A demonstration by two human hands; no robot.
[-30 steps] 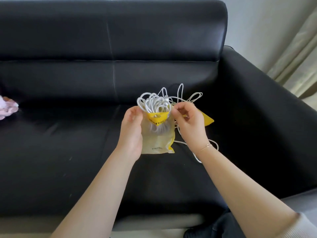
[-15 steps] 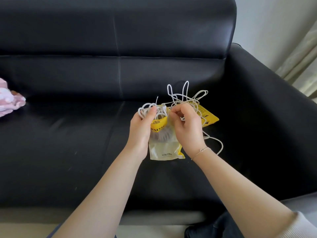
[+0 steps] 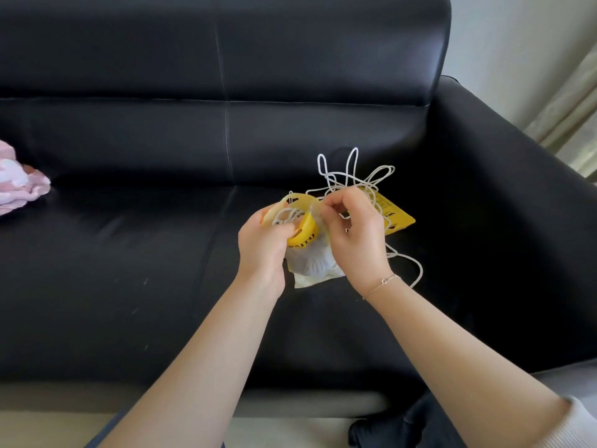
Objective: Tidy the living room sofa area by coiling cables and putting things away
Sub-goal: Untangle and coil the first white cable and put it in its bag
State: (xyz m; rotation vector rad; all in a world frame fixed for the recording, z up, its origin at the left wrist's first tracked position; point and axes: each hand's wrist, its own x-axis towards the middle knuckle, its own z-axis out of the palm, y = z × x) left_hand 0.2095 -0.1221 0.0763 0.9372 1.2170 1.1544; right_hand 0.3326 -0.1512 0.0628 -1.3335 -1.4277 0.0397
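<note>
A coiled white cable (image 3: 286, 216) is being stowed in a small pouch (image 3: 310, 260), held above the seat of the black sofa (image 3: 129, 253), right of its middle seam; the step in hand is judged to be the bagging of this coil, with much of the tidying left. The pouch mouth is gripped by the left hand (image 3: 261, 250), whose fingers are curled over the yellow rim and the coil's top loops; the opposite edge of the mouth is pinched by the right hand (image 3: 355, 237), thumb and fingertips closed on the plastic; neither hand is slack. The coil's bulk is seen as a pale mass through the clear lower pouch, while a few loops stand proud of the mouth.

A second cable (image 3: 355, 176) lies loose and tangled just behind the hands, partly over a flat yellow packet (image 3: 399, 219); one strand trails to the right of the right wrist.

The next move is judged to call for the last loops to be pressed below the rim and the mouth shut without a loop being caught; after that, the loose cable would need coiling.

Dark letters are printed on the pouch's yellow band, reading roughly "AITU", cut off by the fold; print on the packet is too small to be read. A pink cloth (image 3: 19, 185) lies at the far left.
</note>
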